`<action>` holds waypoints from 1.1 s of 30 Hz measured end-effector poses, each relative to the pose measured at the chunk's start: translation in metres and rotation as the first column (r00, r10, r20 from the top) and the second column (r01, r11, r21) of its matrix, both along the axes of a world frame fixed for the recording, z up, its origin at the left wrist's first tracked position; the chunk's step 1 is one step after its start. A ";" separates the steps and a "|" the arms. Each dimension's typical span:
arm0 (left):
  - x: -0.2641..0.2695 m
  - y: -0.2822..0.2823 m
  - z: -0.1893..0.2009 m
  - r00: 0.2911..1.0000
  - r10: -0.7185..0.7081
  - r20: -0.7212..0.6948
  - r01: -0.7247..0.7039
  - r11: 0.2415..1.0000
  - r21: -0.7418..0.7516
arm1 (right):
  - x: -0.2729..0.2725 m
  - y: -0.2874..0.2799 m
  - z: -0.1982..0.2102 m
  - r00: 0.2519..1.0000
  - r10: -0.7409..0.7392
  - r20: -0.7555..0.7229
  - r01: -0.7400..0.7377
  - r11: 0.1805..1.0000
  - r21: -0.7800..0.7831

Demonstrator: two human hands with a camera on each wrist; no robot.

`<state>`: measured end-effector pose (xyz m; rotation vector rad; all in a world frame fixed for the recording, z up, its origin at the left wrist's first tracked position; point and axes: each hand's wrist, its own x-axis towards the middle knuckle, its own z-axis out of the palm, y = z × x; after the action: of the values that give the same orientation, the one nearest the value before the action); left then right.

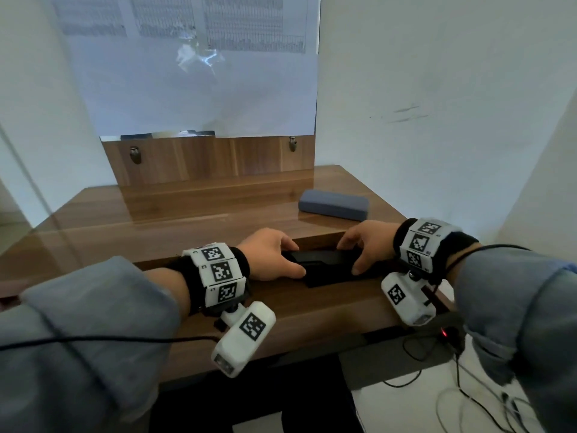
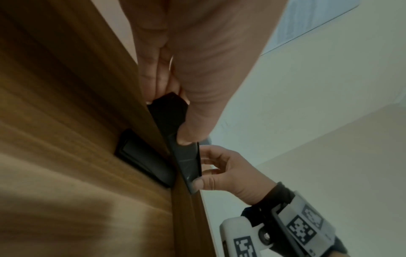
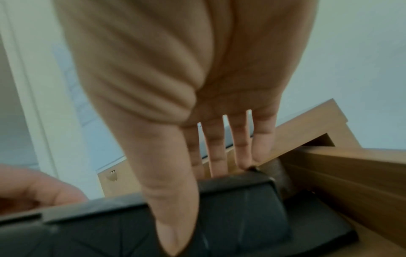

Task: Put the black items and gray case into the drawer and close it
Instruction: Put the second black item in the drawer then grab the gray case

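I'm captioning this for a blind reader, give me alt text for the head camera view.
Both hands, left hand and right hand, hold a flat black item at the front edge of a wooden desk. A gray case lies on the desk behind them.

The right hand (image 3: 175, 97) filled the upper frame, palm toward the camera, its thumb laid over the near face of a long black item (image 3: 237, 208) and its fingers (image 3: 217, 147) reaching behind the far edge. Part of the left hand (image 3: 33, 187) (blurred) touched the item's other end. Wooden drawer (image 3: 351, 182) walls showed at right.
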<state>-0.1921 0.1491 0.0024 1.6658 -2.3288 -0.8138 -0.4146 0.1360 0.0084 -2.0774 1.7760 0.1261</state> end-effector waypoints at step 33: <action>-0.080 -0.049 -0.072 0.945 -0.195 0.263 0.161 0.976 0.144 | -0.034 -0.059 -0.045 1.000 0.002 0.007 -0.004 0.971 0.239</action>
<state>-0.2724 0.0999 -0.0700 1.7341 -2.7027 -0.8160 -0.4488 0.0771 -0.0371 -1.9063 1.6637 0.3171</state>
